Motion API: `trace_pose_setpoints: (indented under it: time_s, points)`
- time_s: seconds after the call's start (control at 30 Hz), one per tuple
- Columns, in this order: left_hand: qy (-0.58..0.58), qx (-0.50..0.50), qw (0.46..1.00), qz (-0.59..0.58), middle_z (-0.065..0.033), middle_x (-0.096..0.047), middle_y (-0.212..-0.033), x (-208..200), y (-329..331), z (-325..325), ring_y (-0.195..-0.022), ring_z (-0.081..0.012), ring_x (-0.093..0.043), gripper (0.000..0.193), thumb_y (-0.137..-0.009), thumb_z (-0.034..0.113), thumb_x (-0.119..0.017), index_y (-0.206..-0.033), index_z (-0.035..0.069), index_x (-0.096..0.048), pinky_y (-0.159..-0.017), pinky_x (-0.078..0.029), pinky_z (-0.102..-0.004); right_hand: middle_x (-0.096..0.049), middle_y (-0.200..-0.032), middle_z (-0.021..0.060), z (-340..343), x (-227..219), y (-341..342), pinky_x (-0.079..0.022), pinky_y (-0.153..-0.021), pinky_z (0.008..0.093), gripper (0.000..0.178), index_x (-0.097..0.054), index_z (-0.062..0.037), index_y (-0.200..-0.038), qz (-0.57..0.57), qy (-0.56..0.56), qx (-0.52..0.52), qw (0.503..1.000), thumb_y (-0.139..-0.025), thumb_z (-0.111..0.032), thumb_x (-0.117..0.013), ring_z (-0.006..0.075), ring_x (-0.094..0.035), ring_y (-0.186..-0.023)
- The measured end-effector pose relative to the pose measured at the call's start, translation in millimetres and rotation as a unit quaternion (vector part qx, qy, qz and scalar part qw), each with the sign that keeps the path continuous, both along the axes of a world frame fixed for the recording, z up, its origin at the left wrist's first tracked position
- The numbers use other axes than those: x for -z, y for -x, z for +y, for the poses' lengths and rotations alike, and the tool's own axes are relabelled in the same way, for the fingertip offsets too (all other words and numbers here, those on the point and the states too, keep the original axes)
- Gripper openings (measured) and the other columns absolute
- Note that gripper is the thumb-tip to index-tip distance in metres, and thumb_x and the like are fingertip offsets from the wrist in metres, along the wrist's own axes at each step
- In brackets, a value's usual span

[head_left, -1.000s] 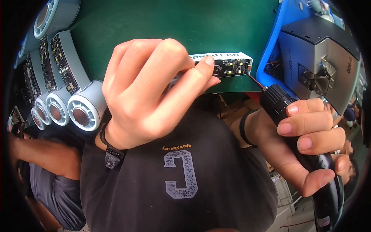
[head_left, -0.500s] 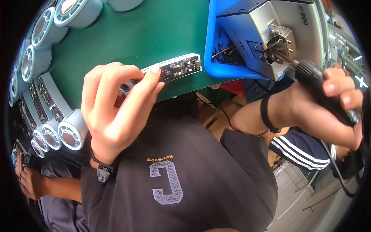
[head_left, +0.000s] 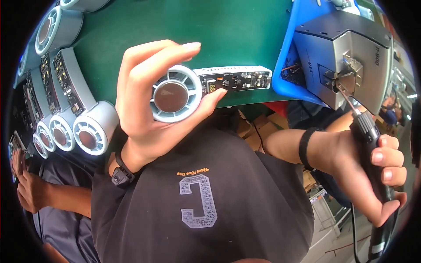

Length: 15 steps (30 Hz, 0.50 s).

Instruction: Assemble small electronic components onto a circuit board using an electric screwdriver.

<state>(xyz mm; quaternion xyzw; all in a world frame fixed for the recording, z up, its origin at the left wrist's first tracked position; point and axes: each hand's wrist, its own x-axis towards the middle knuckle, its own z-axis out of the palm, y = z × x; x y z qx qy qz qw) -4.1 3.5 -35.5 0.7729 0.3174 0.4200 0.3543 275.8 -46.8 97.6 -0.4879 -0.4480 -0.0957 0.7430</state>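
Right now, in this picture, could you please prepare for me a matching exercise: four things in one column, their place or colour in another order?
1. Black electric screwdriver
2. Fan with its hub facing the camera, between thumb and fingers
3. Tray
4. Several other fans

A. Bright blue
B. In the left hand
C. Lined up at the person's left
D. In the right hand

Pairs: 1-D, 2-B, 3-A, 4-C

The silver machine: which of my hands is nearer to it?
Right. The right hand, gripping the screwdriver, is just below the silver machine in the picture. The left hand, curled around the fan, is farther, off to the machine's left.
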Motion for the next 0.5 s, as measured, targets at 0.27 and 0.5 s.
trace_pose_setpoints:
  time_s: [0.27,0.5]
  points:
    - [-0.001,-0.001,1.000,-0.013,-0.0175,-0.065,-0.120,2.5,-2.6,-1.9,-0.106,-0.0257,-0.069,0.073,-0.071,-0.001,-0.099,-0.134,-0.002,-0.062,-0.088,-0.060,-0.0344,-0.040,-0.066,-0.0022,4.4,13.9,-17.9,-0.036,-0.057,0.0324,0.035,-0.047,-0.0176,-0.079,-0.027,0.112,0.027,0.993,-0.095,-0.048,-0.056,0.0156,-0.039,-0.050]
    - [-0.002,0.002,1.000,0.003,-0.0183,-0.065,-0.122,-1.5,0.8,0.6,-0.107,-0.0255,-0.068,0.070,-0.072,-0.002,-0.098,-0.132,-0.001,-0.063,-0.088,-0.060,-0.0351,-0.052,-0.070,0.0068,25.2,19.6,-15.2,-0.038,-0.032,0.0259,0.029,-0.054,-0.0009,-0.111,-0.013,0.043,-0.198,0.979,-0.115,-0.026,-0.041,0.0157,-0.044,-0.034]
